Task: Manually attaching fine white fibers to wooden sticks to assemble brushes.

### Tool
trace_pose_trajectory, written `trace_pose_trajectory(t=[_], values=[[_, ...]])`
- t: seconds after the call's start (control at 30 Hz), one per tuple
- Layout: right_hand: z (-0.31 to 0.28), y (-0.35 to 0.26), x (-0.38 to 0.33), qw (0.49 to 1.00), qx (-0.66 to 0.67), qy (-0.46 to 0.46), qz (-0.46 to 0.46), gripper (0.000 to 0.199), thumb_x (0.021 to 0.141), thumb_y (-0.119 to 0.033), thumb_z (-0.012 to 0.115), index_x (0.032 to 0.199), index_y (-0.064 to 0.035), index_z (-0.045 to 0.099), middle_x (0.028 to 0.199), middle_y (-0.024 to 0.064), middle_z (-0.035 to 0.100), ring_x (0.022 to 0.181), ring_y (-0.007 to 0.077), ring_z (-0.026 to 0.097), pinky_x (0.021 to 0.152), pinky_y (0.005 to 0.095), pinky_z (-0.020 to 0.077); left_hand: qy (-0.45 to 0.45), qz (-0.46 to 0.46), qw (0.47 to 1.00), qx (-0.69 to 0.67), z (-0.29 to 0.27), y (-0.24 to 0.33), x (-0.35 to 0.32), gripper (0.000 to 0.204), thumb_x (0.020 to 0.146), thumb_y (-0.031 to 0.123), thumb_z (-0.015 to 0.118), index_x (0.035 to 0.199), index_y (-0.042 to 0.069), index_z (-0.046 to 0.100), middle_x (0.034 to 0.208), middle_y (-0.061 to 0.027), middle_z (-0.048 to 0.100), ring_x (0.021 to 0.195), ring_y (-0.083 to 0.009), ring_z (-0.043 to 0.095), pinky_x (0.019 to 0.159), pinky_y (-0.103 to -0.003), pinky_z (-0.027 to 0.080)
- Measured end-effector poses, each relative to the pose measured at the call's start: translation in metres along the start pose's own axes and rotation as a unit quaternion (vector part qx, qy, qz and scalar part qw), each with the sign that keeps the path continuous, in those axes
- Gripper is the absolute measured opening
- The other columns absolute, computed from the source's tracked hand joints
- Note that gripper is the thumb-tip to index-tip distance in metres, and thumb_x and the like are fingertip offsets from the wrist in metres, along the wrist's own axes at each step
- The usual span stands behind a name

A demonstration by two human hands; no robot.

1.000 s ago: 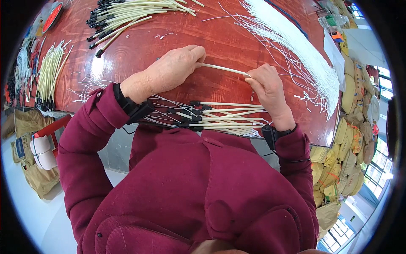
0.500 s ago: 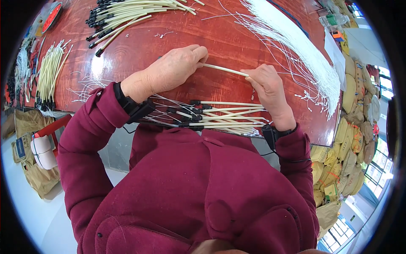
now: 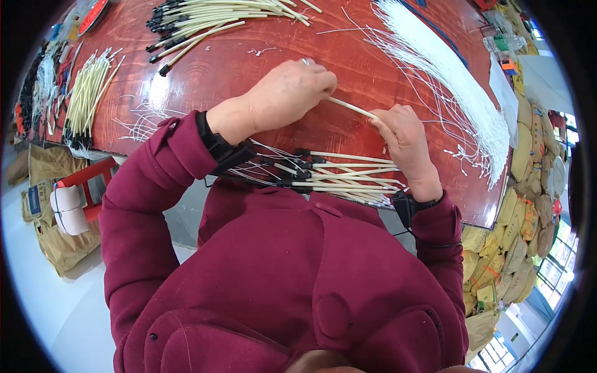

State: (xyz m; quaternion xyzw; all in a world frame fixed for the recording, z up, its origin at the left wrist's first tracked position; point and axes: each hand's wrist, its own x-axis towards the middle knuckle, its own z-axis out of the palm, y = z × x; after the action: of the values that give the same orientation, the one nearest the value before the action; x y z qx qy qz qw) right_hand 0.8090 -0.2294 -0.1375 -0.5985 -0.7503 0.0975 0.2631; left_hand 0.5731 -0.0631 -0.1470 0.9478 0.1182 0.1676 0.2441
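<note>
Between my hands a thin cream tube (image 3: 352,107) slants down to the right above the red table. My left hand (image 3: 291,92) is closed round its left end, which the fingers hide. The fingers of my right hand (image 3: 403,138) pinch the tube's other end. Close to the table's near edge, below both hands, lies a loose pile of cream tubes (image 3: 354,169) with black end pieces, some with thin white cords trailing left. I cannot see whether the held tube has a black end piece.
A larger bunch of tubes (image 3: 217,13) lies at the far side, and another bundle (image 3: 90,93) at the left. White cords (image 3: 454,81) spread along the right. A red dish (image 3: 93,17) sits far left. Stacked sacks (image 3: 497,248) stand beyond the right edge; a red stool (image 3: 93,189) is left.
The whole view has shifted slightly, so the table and my hands appear further right. My left hand has come a little nearer my right, and the tube slants more steeply.
</note>
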Motion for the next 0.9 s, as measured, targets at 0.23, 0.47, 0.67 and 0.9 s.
trace_pose_trajectory(t=[0.23,0.47,0.67,0.9], values=[[-0.015,-0.005,-0.002,0.999,0.028,0.028,0.015,0.009,0.094,-0.007,0.066,0.098,-0.0028,0.073,0.074,0.0075,0.061,0.072,0.0247,0.054,0.07,0.0355,0.0429,0.126,-0.247,0.937,-0.212,-0.053,-0.023,-0.035,0.022,0.105,0.018,0.056,0.117,0.001,0.065,0.097,-0.0067,0.07,0.09,-0.0181,0.068,0.076,-0.032,0.053],[-0.016,-0.016,-0.007,0.999,0.04,0.032,0.018,0.009,0.094,-0.005,0.066,0.098,-0.0028,0.073,0.074,0.0073,0.06,0.072,0.024,0.055,0.07,0.0353,0.043,0.02,-0.375,0.819,-0.434,-0.058,0.001,-0.052,0.026,0.106,0.018,0.058,0.125,0.001,0.062,0.097,-0.0058,0.07,0.082,-0.0088,0.068,0.073,-0.023,0.055],[-0.019,-0.016,-0.019,0.999,0.025,0.039,0.019,0.011,0.092,-0.005,0.067,0.1,-0.0035,0.074,0.077,0.0063,0.061,0.076,0.0235,0.055,0.073,0.0349,0.0425,0.025,-0.369,0.777,-0.509,-0.061,0.012,-0.056,0.031,0.103,0.016,0.063,0.129,0.0,0.059,0.093,-0.006,0.071,0.075,-0.0096,0.07,0.068,-0.022,0.056],[-0.025,-0.007,-0.025,0.998,-0.006,0.064,-0.012,0.014,0.09,-0.005,0.069,0.103,-0.005,0.074,0.087,0.0052,0.067,0.083,0.0232,0.057,0.079,0.0359,0.0422,-0.037,-0.417,0.776,-0.471,-0.067,0.023,-0.062,0.031,0.1,0.015,0.065,0.127,0.0,0.06,0.088,-0.005,0.071,0.072,-0.0096,0.069,0.062,-0.021,0.053]])
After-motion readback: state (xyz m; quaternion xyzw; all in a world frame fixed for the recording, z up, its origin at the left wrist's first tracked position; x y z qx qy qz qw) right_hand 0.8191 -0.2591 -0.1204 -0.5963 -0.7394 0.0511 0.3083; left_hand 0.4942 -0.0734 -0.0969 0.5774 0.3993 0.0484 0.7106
